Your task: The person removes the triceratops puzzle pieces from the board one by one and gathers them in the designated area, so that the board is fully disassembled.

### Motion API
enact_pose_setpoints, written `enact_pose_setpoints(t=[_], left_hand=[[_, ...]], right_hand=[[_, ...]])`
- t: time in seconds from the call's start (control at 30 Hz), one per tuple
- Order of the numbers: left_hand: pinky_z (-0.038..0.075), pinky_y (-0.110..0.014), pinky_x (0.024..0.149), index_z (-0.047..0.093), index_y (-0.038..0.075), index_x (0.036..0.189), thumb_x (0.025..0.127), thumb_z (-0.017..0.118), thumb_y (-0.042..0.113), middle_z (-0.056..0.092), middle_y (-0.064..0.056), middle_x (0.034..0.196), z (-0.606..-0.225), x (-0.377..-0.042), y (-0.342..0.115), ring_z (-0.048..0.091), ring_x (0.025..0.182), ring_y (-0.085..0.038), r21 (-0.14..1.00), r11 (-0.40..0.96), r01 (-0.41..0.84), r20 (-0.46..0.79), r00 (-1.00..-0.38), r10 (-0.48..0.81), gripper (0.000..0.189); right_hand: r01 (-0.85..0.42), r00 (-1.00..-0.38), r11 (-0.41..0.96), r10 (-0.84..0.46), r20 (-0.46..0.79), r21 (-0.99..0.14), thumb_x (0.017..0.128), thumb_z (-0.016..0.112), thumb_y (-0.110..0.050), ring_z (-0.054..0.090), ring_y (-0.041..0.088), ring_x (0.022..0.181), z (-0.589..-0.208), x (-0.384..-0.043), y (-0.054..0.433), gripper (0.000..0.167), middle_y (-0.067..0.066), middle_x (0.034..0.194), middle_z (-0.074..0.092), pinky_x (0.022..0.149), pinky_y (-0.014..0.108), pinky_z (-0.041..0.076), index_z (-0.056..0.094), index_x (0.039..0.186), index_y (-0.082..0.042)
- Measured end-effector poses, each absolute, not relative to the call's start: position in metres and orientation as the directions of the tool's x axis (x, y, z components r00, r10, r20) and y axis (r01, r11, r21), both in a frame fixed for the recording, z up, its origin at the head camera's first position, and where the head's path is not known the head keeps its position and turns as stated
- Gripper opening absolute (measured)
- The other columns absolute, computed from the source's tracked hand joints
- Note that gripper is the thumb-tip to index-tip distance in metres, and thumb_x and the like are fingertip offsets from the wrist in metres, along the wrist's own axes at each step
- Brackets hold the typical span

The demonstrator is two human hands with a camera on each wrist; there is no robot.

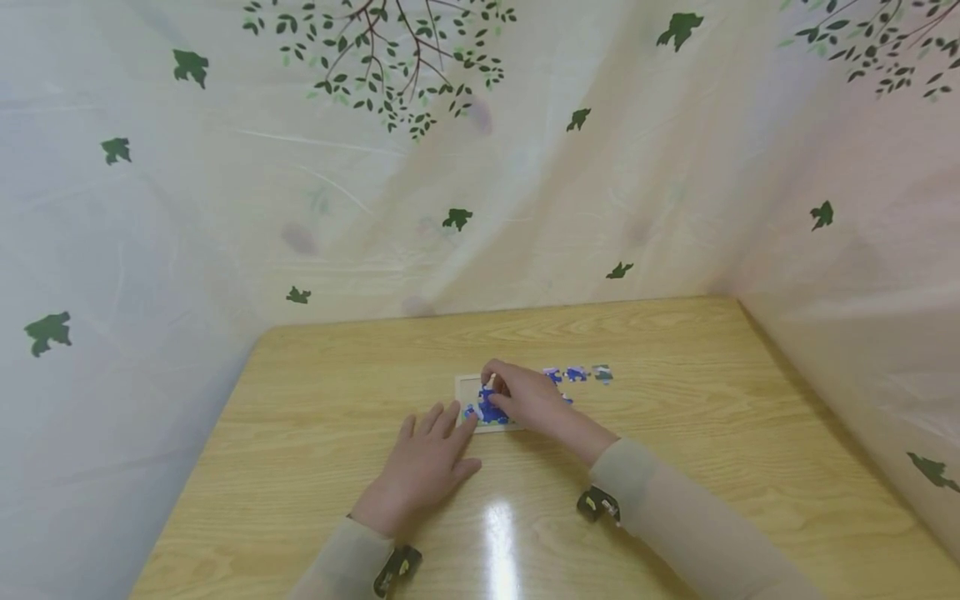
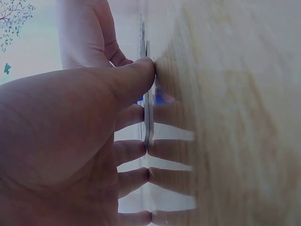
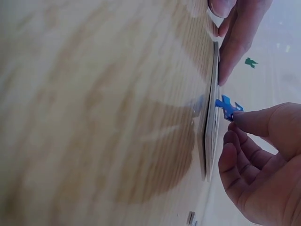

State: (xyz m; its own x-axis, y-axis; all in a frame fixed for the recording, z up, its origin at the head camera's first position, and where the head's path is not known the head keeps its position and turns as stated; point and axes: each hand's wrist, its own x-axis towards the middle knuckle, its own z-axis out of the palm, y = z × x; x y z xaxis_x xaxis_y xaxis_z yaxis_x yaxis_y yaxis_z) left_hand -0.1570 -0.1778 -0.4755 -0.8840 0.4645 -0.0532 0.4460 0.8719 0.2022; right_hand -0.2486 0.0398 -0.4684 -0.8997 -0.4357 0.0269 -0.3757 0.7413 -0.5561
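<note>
A shallow puzzle frame (image 1: 459, 390) with a pale rim lies on the table, partly filled with blue puzzle pieces (image 1: 491, 411). My right hand (image 1: 528, 398) is over the frame and pinches a blue puzzle piece (image 3: 227, 108) between thumb and fingers. In the right wrist view that piece is tilted, just above the frame's surface. My left hand (image 1: 427, 458) lies palm down with spread fingers at the frame's left and near side. Its index fingertip touches the frame's near left corner. The right hand hides the frame's right part.
Loose puzzle pieces (image 1: 576, 374) lie on the wooden table (image 1: 337, 375) beyond and right of the right hand, partly hidden by it. A pale curtain (image 1: 525, 208) printed with leaves and branches hangs behind the table and along its sides.
</note>
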Motion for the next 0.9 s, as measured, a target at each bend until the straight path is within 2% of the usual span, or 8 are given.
enact_pose_setpoints(t=[0.43,0.67,0.9], left_hand=[[0.024,-0.076,0.127,0.047,0.015,0.169,0.113,0.058,0.052,0.035,-0.020,0.176,-0.479,-0.158,-0.178,0.032,0.162,-0.047,0.185,0.872,0.452,-0.044,-0.883,0.467,0.068],[0.023,-0.077,0.127,0.046,0.015,0.169,0.113,0.056,0.054,0.034,-0.020,0.177,-0.480,-0.159,-0.179,0.031,0.162,-0.047,0.184,0.874,0.450,-0.045,-0.884,0.464,0.069],[0.023,-0.077,0.127,0.047,0.015,0.169,0.113,0.057,0.053,0.035,-0.020,0.176,-0.479,-0.159,-0.178,0.031,0.162,-0.047,0.190,0.875,0.445,-0.045,-0.887,0.460,0.069]], right_hand=[[-0.373,-0.902,0.718,-0.429,0.049,-0.587,0.108,0.074,-0.018,0.062,0.011,0.079,-0.468,-0.247,0.040,0.016,-0.008,0.094,0.068,0.071,0.034,0.056,0.069,0.122,-0.023],[-0.333,-0.913,0.698,-0.408,0.031,-0.634,0.108,0.074,-0.019,0.065,0.012,0.086,-0.462,-0.244,0.043,0.019,-0.008,0.098,0.069,0.075,0.034,0.058,0.070,0.127,-0.023],[-0.307,-0.925,0.681,-0.378,0.039,-0.664,0.108,0.072,-0.017,0.065,0.013,0.087,-0.460,-0.243,0.053,0.019,-0.007,0.100,0.069,0.072,0.034,0.059,0.071,0.126,-0.024]])
